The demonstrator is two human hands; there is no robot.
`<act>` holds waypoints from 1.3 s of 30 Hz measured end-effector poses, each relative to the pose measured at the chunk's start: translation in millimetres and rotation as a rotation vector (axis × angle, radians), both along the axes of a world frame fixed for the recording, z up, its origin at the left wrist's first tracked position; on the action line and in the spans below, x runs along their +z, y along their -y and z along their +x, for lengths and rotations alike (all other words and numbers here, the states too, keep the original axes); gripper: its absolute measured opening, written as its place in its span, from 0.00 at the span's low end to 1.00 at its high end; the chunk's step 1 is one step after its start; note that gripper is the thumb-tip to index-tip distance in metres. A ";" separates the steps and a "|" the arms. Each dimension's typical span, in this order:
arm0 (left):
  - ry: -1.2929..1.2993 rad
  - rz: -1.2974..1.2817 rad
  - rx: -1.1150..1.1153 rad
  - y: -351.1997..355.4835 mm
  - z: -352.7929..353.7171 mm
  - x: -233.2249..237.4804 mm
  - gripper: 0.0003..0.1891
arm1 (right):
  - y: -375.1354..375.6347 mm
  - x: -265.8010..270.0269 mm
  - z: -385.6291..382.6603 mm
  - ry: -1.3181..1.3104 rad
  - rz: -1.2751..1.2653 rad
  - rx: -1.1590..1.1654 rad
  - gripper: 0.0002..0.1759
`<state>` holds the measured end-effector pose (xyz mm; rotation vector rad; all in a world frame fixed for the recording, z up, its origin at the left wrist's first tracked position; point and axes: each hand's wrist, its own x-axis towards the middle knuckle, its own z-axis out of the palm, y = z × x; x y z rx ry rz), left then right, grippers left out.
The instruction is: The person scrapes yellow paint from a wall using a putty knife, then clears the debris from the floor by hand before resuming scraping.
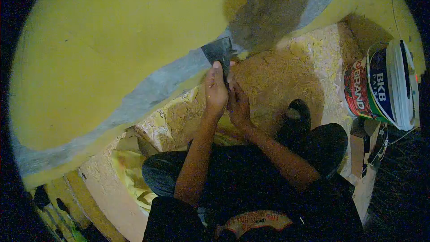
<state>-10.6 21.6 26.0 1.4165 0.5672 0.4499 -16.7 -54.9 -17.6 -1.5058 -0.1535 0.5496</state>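
Observation:
Just above the middle of the view, a dark flat scraper blade [218, 49] lies close to the grey band on the yellow wall. My left hand [216, 90] grips it, with the thumb stretched up along the blade. Directly to the right, my right hand [238, 103] is closed and close against the left one, near the tool's lower end. What the right fingers hold is too dark to make out.
A yellow wall [112, 40] with a grey band [165, 80] fills the upper left. Rough chipboard [286, 80] lies below it. At the right stands a paint bucket [380, 83], with a cardboard box [358, 150] under it. Yellow cloth [130, 170] lies at lower left, beside my crossed legs.

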 end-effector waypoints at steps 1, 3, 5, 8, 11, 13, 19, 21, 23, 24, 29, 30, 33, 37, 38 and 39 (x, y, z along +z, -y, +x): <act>0.015 -0.050 0.001 -1.0 1.3 -10.2 0.22 | 0.5 -6.6 0.5 -0.004 -0.006 0.003 0.25; 0.040 -0.092 0.004 -0.3 2.4 -15.8 0.22 | -4.9 -19.7 7.1 0.026 0.051 0.032 0.24; 0.025 -0.162 0.175 3.0 2.3 -15.8 0.22 | -6.1 -22.4 4.2 0.096 -0.034 0.036 0.22; -0.017 -0.113 0.179 4.4 2.2 -6.7 0.23 | -9.1 -23.6 3.6 0.129 -0.070 0.028 0.20; 0.010 0.583 0.298 4.5 5.0 -28.5 0.23 | -6.6 -29.2 -0.1 0.086 0.002 0.067 0.20; 0.012 0.312 0.247 -1.4 1.9 -19.9 0.22 | -11.0 -13.0 1.5 0.092 0.038 0.111 0.22; -0.074 0.174 0.264 6.5 2.3 -12.2 0.21 | -1.9 -6.7 -5.1 0.029 0.210 0.081 0.23; -0.052 0.147 0.279 1.2 4.0 -18.3 0.20 | -2.7 -3.8 -6.5 0.182 0.059 0.082 0.23; -0.001 0.226 0.254 -2.5 4.4 -23.8 0.21 | -4.4 -0.8 -4.6 0.140 0.059 0.083 0.23; -0.002 0.222 0.254 -2.7 4.5 -21.7 0.21 | -5.6 0.1 -2.0 0.104 0.060 0.083 0.23; 0.069 0.196 0.189 -11.7 11.2 49.4 0.22 | -30.0 -1.7 18.4 0.143 0.340 0.111 0.21; 0.088 0.186 0.188 -9.7 11.2 62.3 0.23 | -31.0 -1.3 21.5 0.251 0.249 0.208 0.21; -0.014 0.295 0.176 -5.2 0.2 26.3 0.23 | -26.2 4.8 -2.2 0.370 0.090 -0.007 0.24; -0.094 0.305 0.217 -7.5 -6.7 -28.9 0.23 | -11.1 -19.0 -23.8 0.310 -0.092 -0.027 0.24; -0.091 0.308 0.213 -8.8 -5.4 -34.9 0.23 | -11.1 -19.0 -19.0 0.223 -0.048 0.017 0.25; -0.087 0.272 0.211 -5.9 -2.0 -15.8 0.23 | -12.9 -15.1 -13.8 0.136 -0.001 0.062 0.26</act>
